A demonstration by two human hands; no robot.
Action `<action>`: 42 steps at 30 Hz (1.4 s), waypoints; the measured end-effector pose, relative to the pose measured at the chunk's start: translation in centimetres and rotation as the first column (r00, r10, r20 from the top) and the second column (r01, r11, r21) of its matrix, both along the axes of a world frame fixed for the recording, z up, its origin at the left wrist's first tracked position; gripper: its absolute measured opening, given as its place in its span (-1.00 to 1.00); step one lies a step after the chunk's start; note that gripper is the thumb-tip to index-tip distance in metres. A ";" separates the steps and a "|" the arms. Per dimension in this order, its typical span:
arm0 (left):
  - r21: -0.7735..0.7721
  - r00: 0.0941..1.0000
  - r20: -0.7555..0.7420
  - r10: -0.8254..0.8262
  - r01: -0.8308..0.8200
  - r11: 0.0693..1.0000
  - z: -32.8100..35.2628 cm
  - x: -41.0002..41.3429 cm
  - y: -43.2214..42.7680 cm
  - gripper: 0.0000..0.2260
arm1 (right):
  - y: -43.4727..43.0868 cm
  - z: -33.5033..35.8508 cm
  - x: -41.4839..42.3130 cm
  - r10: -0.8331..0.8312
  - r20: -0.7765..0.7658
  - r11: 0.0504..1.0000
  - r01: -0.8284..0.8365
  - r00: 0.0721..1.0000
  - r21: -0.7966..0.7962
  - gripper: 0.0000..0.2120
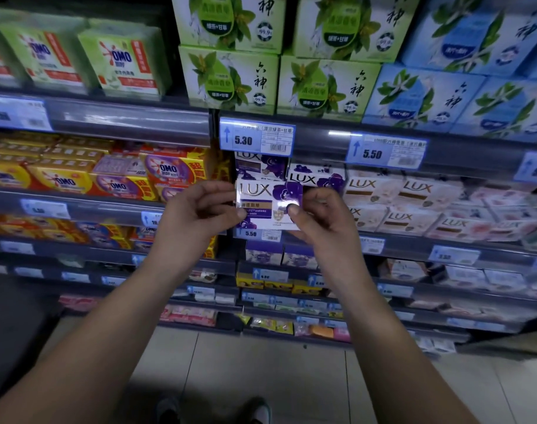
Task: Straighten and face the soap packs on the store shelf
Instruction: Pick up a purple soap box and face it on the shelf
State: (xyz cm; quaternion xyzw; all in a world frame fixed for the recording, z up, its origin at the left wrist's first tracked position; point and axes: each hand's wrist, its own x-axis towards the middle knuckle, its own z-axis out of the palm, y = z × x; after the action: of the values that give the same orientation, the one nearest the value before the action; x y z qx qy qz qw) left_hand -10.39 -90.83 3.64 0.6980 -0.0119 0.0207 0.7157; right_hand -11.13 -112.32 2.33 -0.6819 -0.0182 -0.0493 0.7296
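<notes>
- Purple soap pack [268, 205] held up in front of the middle shelf [414, 243], printed face toward the camera, logo upright, long edge roughly level; whether it touches the packs behind, cannot tell
- Left hand [198, 209] pinches the pack's left end; thumb on the lower left of the face, fingers curled round behind the edge
- Right hand [322, 217] pinches the right end; thumb pressed on the face near the glare patch, fingers curled behind
- Two more purple packs [317, 179] stand just behind and above the held one, faces forward
- Cream soap packs [411, 206] fill the same shelf to the right, stacked in two tiers
- Green boxes [230, 78] and blue boxes [444, 99] on the shelf above; price tag [256, 137] reading 5.30 clipped to that shelf's edge
- Yellow laundry soap packs [120, 179] in the bay to the left; blurred
</notes>
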 end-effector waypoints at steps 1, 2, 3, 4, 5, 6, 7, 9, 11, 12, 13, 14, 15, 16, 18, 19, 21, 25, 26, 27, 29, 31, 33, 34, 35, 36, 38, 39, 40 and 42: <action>-0.003 1.000 0.003 -0.002 0.002 1.000 -0.1 -0.1 -0.1 -0.63 | 0.0 -0.1 -0.1 0.002 -0.008 1.000 -0.002 1.000 0.003 -0.86; -0.015 1.000 0.002 -0.004 0.004 1.000 -0.2 -0.2 -0.2 -0.66 | -0.1 -0.1 -0.2 0.006 -0.018 1.000 -0.005 1.000 0.012 -0.86; -0.037 1.000 -0.008 -0.009 0.008 0.999 -0.3 -0.3 -0.3 -0.68 | -0.1 -0.2 -0.3 0.009 -0.026 1.000 -0.008 1.000 0.020 -0.85; -0.059 1.000 -0.022 -0.020 0.019 0.998 -0.4 -0.4 -0.4 -0.70 | -0.2 -0.3 -0.3 0.010 -0.030 1.000 -0.009 1.000 0.022 -0.85; -0.078 0.999 -0.039 -0.038 0.035 0.996 -0.5 -0.4 -0.4 -0.71 | -0.2 -0.3 -0.4 0.011 -0.030 1.000 -0.011 0.999 0.021 -0.84; -0.096 0.997 -0.054 -0.060 0.055 0.994 -0.5 -0.4 -0.3 -0.71 | -0.3 -0.4 -0.4 0.014 -0.031 1.000 -0.013 0.999 0.024 -0.83; -0.118 0.994 -0.066 -0.085 0.077 0.990 -0.4 -0.5 -0.2 -0.69 | -0.4 -0.5 -0.5 0.017 -0.035 0.999 -0.015 0.999 0.033 -0.82; -0.145 0.989 -0.071 -0.131 0.120 0.982 -0.5 -0.5 0.0 -0.61 | -0.7 -0.6 -0.5 0.022 -0.042 0.998 -0.020 0.999 0.056 -0.77; -0.128 0.986 -0.052 -0.159 0.151 0.980 -0.6 -0.5 0.0 -0.52 | -0.9 -0.8 -0.4 0.029 -0.036 0.997 -0.027 0.999 0.067 -0.77; -0.114 0.985 -0.035 -0.167 0.162 0.980 -0.7 -0.5 0.0 -0.50 | -0.9 -0.8 -0.4 0.030 -0.028 0.997 -0.028 0.999 0.065 -0.78; -0.110 0.985 -0.016 -0.172 0.170 0.979 -0.8 -0.5 -0.1 -0.51 | -0.9 -0.9 -0.3 0.030 -0.020 0.998 -0.028 0.999 0.063 -0.79; -0.113 0.985 -0.003 -0.172 0.171 0.979 -1.1 -0.5 -0.1 -0.51 | -0.9 -0.9 -0.3 0.031 -0.013 0.998 -0.030 0.999 0.058 -0.80; -0.113 0.987 0.002 -0.163 0.162 0.980 -1.2 -0.5 0.0 -0.52 | -0.8 -1.0 -0.3 0.033 -0.012 0.998 -0.032 0.999 0.051 -0.81; -0.108 0.989 0.007 -0.149 0.149 0.983 -1.4 -0.5 0.1 -0.52 | -0.9 -1.0 -0.2 0.036 -0.016 0.998 -0.036 0.999 0.043 -0.81; -0.105 0.990 0.020 -0.138 0.139 0.985 -1.8 -0.4 0.4 -0.52 | -0.8 -0.9 -0.1 0.053 -0.055 0.998 -0.051 0.997 0.042 -0.83; -0.113 0.990 0.024 -0.140 0.142 0.983 -2.0 -0.3 0.6 -0.51 | -0.7 -0.7 0.0 0.071 -0.084 0.996 -0.067 0.994 0.051 -0.84; -0.119 0.990 0.028 -0.140 0.142 0.983 -2.3 -0.3 0.7 -0.51 | -0.5 -0.2 0.1 0.107 -0.140 0.993 -0.098 0.984 0.066 -0.82; -0.053 0.989 0.076 -0.123 0.127 0.990 -3.0 -0.2 0.8 -0.54 | -0.1 0.3 0.6 0.148 -0.171 0.985 -0.131 0.974 0.109 -0.85; -0.083 0.989 0.074 -0.130 0.136 0.987 -3.0 -0.1 0.9 -0.56 | -0.1 0.1 0.7 0.162 -0.155 0.982 -0.144 0.975 0.120 -0.84; -0.145 0.988 0.045 -0.146 0.151 0.978 -2.8 0.0 0.9 -0.58 | -0.2 -0.1 0.8 0.173 -0.135 0.980 -0.156 0.976 0.127 -0.81; -0.248 0.978 -0.048 -0.202 0.184 0.951 -2.4 0.2 1.2 -0.62 | -0.3 -0.5 1.0 0.173 -0.088 0.981 -0.163 0.981 0.106 -0.72; -0.258 0.965 -0.129 -0.227 0.188 0.948 -2.3 0.2 1.3 -0.55 | -0.3 -0.6 1.3 0.171 -0.042 0.985 -0.169 0.984 0.032 -0.65; -0.228 0.969 -0.154 -0.191 0.153 0.962 -2.6 0.2 1.3 -0.49 | -0.3 -0.6 1.5 0.191 -0.017 0.982 -0.191 0.982 -0.013 -0.58; -0.216 0.973 -0.149 -0.177 0.143 0.966 -2.8 0.2 1.3 -0.48 | -0.3 -0.7 1.7 0.203 -0.018 0.979 -0.203 0.979 -0.001 -0.53; -0.206 0.974 -0.139 -0.177 0.146 0.968 -2.8 0.3 1.4 -0.46 | -0.3 -0.7 1.8 0.213 -0.022 0.977 -0.213 0.977 0.011 -0.50; -0.187 0.977 -0.123 -0.176 0.151 0.971 -2.8 0.3 1.6 -0.44 | -0.2 -0.7 1.9 0.217 -0.025 0.976 -0.217 0.976 0.009 -0.49; -0.144 0.983 -0.075 -0.170 0.158 0.977 -2.6 0.6 2.3 -0.39 | 0.0 -0.9 2.1 0.237 -0.031 0.972 -0.237 0.971 0.004 -0.48; -0.134 0.983 -0.056 -0.172 0.164 0.977 -2.5 0.7 2.5 -0.38 | 0.2 -1.0 2.1 0.249 -0.031 0.968 -0.248 0.968 0.024 -0.49; -0.124 0.983 -0.043 -0.179 0.172 0.977 -2.5 0.9 2.8 -0.36 | 0.3 -1.0 2.1 0.260 -0.025 0.965 -0.259 0.965 0.046 -0.49; -0.084 0.980 -0.021 -0.200 0.198 0.977 -2.5 1.4 3.1 -0.35 | 0.6 -0.9 2.2 0.254 -0.009 0.966 -0.253 0.967 0.052 -0.53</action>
State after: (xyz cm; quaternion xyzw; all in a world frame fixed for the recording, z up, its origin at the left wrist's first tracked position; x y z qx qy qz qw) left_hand -9.02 -87.72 1.14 0.6636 -0.0705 -0.0608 0.7423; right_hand -8.94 -111.70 1.47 -0.6557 -0.0982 0.0491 0.7470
